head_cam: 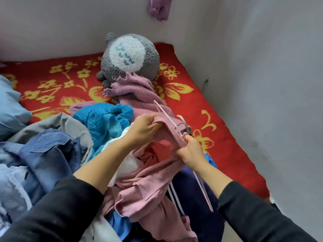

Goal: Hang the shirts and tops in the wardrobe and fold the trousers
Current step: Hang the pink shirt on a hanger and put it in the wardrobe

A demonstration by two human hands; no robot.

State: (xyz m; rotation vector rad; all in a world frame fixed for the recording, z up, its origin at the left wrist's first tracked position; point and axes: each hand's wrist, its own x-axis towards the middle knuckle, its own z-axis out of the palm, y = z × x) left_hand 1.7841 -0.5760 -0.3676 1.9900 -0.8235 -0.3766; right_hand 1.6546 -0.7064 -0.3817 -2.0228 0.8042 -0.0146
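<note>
Two hands on the pink top (pixel 143 186), atop the clothes pile (pixel 52 151): left hand (pixel 143 127) pinches its neckline, right hand (pixel 191 152) grips the pink hanger (pixel 165 112). Hanging step, I'd say; next, seat both shoulders squarely.

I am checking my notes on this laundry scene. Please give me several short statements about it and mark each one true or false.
1. The left hand grips the pink top. True.
2. The grey plush toy lies on a bare floor. False: it lies on the red flowered blanket.
3. The right hand grips the pink hanger. True.
4. The denim garment hangs on the hanger. False: it lies in the clothes pile to the left.
</note>
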